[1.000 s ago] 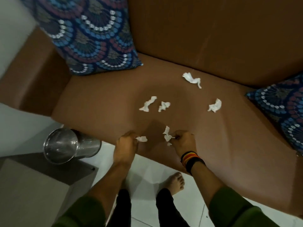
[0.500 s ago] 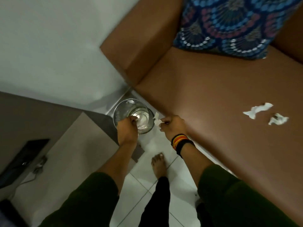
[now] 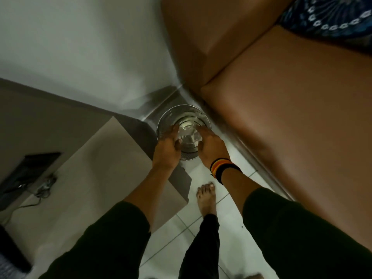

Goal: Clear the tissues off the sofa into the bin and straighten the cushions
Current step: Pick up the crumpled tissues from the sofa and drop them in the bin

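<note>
A round shiny metal bin [image 3: 164, 121] stands on the floor beside the brown sofa [image 3: 291, 127], by its armrest. My left hand [image 3: 166, 151] and my right hand [image 3: 211, 148] hover over the bin's mouth, fingers spread and pointing down into it. Neither hand shows a tissue. Pale crumpled tissue [image 3: 186, 134] seems to lie at the bin's bottom between my fingers, though it is blurred. A blue patterned cushion [image 3: 332, 19] leans at the sofa's top right corner. No loose tissues on the seat are in view.
A low beige table [image 3: 96, 164] stands close to the left of the bin, with a dark device and cables [image 3: 30, 174] on it. My bare foot [image 3: 205, 198] is on the white tiled floor. A white wall lies behind the bin.
My view swung left from the sofa seat to the bin. Both hands carried tissues over the bin and spread their fingers; the tissues have left my fingers.
</note>
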Tool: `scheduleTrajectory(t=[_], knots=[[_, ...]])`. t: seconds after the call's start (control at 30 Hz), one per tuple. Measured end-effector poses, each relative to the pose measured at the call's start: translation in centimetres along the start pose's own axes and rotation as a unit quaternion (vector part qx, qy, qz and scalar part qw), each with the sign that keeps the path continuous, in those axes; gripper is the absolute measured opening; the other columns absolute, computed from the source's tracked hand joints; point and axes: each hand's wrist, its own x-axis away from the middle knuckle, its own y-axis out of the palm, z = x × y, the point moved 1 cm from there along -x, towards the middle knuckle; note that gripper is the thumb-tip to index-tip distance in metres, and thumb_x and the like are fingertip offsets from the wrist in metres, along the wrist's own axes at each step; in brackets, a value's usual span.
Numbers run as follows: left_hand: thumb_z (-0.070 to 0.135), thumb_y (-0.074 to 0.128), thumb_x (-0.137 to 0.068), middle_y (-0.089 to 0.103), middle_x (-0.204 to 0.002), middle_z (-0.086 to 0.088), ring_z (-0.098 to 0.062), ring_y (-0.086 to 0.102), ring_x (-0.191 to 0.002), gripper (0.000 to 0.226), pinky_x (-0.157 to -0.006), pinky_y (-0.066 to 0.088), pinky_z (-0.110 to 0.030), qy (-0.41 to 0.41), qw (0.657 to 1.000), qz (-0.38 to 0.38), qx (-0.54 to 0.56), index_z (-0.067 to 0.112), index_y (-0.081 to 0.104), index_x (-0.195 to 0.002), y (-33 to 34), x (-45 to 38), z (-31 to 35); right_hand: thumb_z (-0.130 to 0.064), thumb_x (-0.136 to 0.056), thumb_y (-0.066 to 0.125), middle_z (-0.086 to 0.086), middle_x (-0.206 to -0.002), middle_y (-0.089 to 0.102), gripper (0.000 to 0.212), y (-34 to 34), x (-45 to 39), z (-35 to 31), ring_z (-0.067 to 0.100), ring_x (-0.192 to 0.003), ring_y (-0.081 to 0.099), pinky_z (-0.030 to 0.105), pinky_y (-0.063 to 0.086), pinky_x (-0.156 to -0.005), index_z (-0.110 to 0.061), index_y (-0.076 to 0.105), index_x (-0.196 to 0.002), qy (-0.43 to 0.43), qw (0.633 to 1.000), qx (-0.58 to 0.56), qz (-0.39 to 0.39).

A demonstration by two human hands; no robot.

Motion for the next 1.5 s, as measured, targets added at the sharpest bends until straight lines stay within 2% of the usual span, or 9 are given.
scheduleTrajectory(t=[0.13,0.33,0.53,0.8,0.93,1.03,1.2,1.3,1.5], knots=[[0.037,0.032,-0.104,0.014,-0.172,-0.016,-0.036,0.009,-0.160,0.066,-0.129,0.013,-0.057,0.116,0.982,0.023,-0.147,0.015,0.016,-0.164,-0.8,2.7,4.2,-0.004,-0.091,0.059,0.010,-0.165,0.025,0.069,-4.0,4.7,0.9,0.030,-0.150,0.030,0.041,0.039,-0.116,-0.016,0.033,-0.154,-0.081,0.987,0.108,0.088],[0.035,0.026,-0.109,0.000,-0.173,-0.014,-0.032,0.000,-0.161,0.063,-0.130,0.009,-0.052,0.288,0.933,0.040,-0.214,0.013,0.008,-0.165,0.7,7.1,16.6,-0.010,-0.088,0.053,0.015,-0.169,-0.001,0.086,-13.8,12.6,6.2,0.036,-0.156,-0.004,0.059,0.003,-0.124,-0.014,0.006,-0.160,0.008,0.958,0.198,0.206],[0.035,0.021,-0.107,0.013,-0.172,-0.015,-0.033,0.011,-0.160,0.062,-0.129,0.017,-0.052,0.410,0.880,-0.015,-0.238,0.010,0.016,-0.164,8.2,10.5,29.9,-0.015,-0.085,0.040,0.017,-0.168,-0.006,0.084,-23.1,19.8,16.2,0.036,-0.155,-0.007,0.062,0.005,-0.123,-0.013,0.004,-0.160,0.145,0.948,0.143,0.245],[0.000,0.034,-0.098,0.002,-0.174,-0.001,-0.024,0.005,-0.161,0.076,-0.125,0.026,-0.045,0.418,0.864,-0.122,-0.252,0.023,0.008,-0.165,21.0,11.0,41.2,-0.021,-0.096,0.051,0.021,-0.163,0.023,0.063,-30.3,23.9,32.3,0.040,-0.148,0.029,0.045,0.036,-0.118,-0.009,0.030,-0.154,0.198,0.941,0.044,0.271],[0.009,0.050,-0.101,0.000,-0.174,-0.002,-0.026,0.005,-0.161,0.077,-0.124,0.028,-0.044,0.415,0.844,-0.150,-0.304,0.024,0.009,-0.165,23.9,10.0,44.9,-0.017,-0.097,0.054,0.012,-0.167,0.016,0.060,-31.6,20.3,34.7,0.035,-0.151,0.021,0.044,0.042,-0.113,-0.022,0.035,-0.153,0.129,0.970,0.062,0.197],[0.029,0.055,-0.101,0.019,-0.170,-0.012,-0.032,0.022,-0.156,0.073,-0.122,0.031,-0.040,0.416,0.821,-0.150,-0.362,0.014,0.020,-0.163,24.5,10.0,45.5,-0.015,-0.100,0.048,0.012,-0.162,0.027,0.047,-31.0,19.0,34.8,0.034,-0.149,0.024,0.044,0.044,-0.108,-0.021,0.047,-0.147,0.113,0.974,0.122,0.156],[0.010,0.053,-0.101,0.057,-0.139,-0.016,-0.036,0.058,-0.123,0.037,-0.102,0.049,-0.044,0.392,0.824,-0.139,-0.385,0.007,0.056,-0.138,24.7,12.7,45.8,-0.005,-0.095,0.049,0.017,-0.136,0.058,0.031,-30.9,22.3,36.5,0.037,-0.116,0.061,0.042,0.053,-0.094,-0.004,0.068,-0.119,0.147,0.973,0.141,0.113],[0.017,0.054,-0.100,0.066,-0.128,-0.010,-0.030,0.064,-0.117,0.028,-0.098,0.052,-0.039,0.424,0.831,-0.125,-0.337,0.012,0.069,-0.123,25.2,14.6,48.2,0.000,-0.088,0.054,0.015,-0.122,0.065,0.032,-33.1,25.8,39.9,0.037,-0.104,0.066,0.039,0.054,-0.089,-0.006,0.070,-0.115,0.197,0.959,0.042,0.201],[0.015,0.057,-0.097,0.068,-0.125,-0.013,-0.036,0.070,-0.107,0.028,-0.091,0.058,-0.045,0.476,0.822,-0.150,-0.276,0.007,0.071,-0.120,30.4,16.5,59.5,0.007,-0.086,0.055,0.008,-0.167,0.017,0.074,-38.4,30.7,47.8,0.039,-0.108,0.066,0.042,0.057,-0.094,-0.027,0.040,-0.150,0.319,0.888,-0.076,0.323]])
